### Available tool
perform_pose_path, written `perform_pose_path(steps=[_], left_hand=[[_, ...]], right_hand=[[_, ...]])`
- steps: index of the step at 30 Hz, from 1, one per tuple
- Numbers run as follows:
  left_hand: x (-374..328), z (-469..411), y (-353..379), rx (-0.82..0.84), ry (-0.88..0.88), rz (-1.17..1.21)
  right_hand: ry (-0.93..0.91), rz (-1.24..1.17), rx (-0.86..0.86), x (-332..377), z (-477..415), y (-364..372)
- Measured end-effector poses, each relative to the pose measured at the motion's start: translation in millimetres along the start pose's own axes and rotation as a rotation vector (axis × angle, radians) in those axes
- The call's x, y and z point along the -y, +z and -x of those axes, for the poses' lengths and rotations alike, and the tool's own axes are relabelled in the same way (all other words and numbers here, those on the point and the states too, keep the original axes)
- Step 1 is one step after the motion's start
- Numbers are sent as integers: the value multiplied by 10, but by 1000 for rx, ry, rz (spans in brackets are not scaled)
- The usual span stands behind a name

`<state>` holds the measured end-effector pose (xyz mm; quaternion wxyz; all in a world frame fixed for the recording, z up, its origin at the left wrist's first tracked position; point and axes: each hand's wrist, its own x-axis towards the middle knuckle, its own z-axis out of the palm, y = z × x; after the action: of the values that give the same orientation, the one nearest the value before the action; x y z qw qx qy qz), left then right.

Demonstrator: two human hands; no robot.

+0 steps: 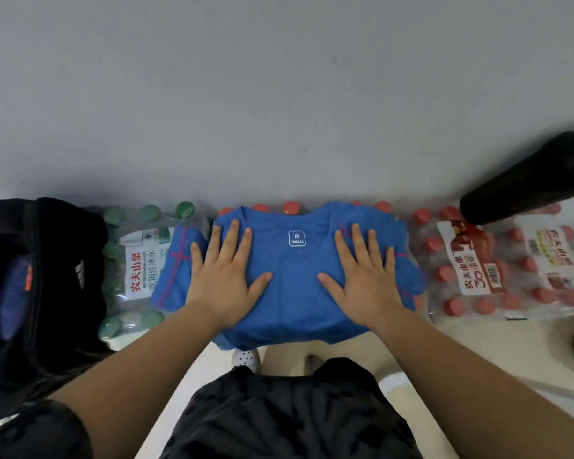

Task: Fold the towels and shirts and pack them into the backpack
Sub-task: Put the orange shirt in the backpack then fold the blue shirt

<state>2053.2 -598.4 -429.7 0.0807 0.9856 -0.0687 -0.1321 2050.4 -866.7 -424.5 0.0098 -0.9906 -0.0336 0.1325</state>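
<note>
Across the red-capped bottle packs (454, 306): blue shirt (295, 293), collar at the far edge, sleeves not yet folded. Left hand (226, 279) and right hand (362, 279) press it flat, fingers straight, gripping nothing. Backpack (47, 293) beside the left edge. Folding barely begun; packing outstanding.

Both hands flat, palms down, side by side.

The left hand (226, 276) and the right hand (362, 276) lie level with each other in the head view, palms facing down and backs toward the camera. All fingers are straight and slightly spread, pointing away from the body; none is curled. The left thumb (260, 282) and the right thumb (328, 281) extend inward toward each other, with their tips near but apart. The left wrist (201, 313) and the right wrist (388, 313) are straight, in line with the forearms. The left forearm (140, 369) and the right forearm (461, 369) are bare. They enter from the lower corners of the view and converge toward the hands.
</note>
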Motion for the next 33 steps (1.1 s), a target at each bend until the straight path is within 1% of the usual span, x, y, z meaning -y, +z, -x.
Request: perform_pose_path(steps=[4, 9, 11, 12, 14, 16, 17, 19, 21, 22, 23, 25, 26, 28, 30, 31, 33], left_hand=[[54, -171, -48, -22, -18, -48], [-25, -254, -113, -5, -89, -108], [-124, -265, -147, -9, -121, -146], [-206, -260, -164, -30, -119, -156], [-452, -235, -188, -100, -61, -135], [-790, -216, -180, -132, 53, -80], [-975, -222, -160, -105, 115, -54], [-1318, -285, -98, -22, 210, -38], [-1539, -391, -20, 34, 239, -50], [-1599, -447, 16, 52, 226, -49], [-1629, -491, 57, 63, 206, -50], [-1645, -536, 107, 49, 182, -60], [-1630, -534, 118, 31, 179, -69], [-1562, -506, 126, -1, 174, -98], [-1465, -477, 131, -10, 155, -124], [-1425, -467, 130, -8, 146, -130], [-1386, -457, 121, -6, 137, -136]], right_hand=[[-13, -9, -15, -97, -121, -27], [-55, -43, 18, -149, -226, -95], [-117, -114, 41, -215, -235, -142], [-162, -190, 49, -267, -238, -176], [-239, -378, 14, -442, -268, -230], [-246, -455, -37, -667, -318, -249], [-256, -447, -41, -766, -344, -255], [-347, -418, 2, -904, -398, -263], [-434, -440, 55, -979, -438, -308], [-439, -467, 53, -1012, -457, -345], [-413, -489, 16, -1051, -483, -381], [-301, -468, -113, -1168, -571, -436], [-238, -445, -141, -1227, -628, -449], [-164, -423, -77, -1327, -745, -459], [-164, -404, 37, -1369, -823, -470], [-171, -389, 66, -1373, -843, -474], [-165, -382, 69, -1366, -870, -496]])
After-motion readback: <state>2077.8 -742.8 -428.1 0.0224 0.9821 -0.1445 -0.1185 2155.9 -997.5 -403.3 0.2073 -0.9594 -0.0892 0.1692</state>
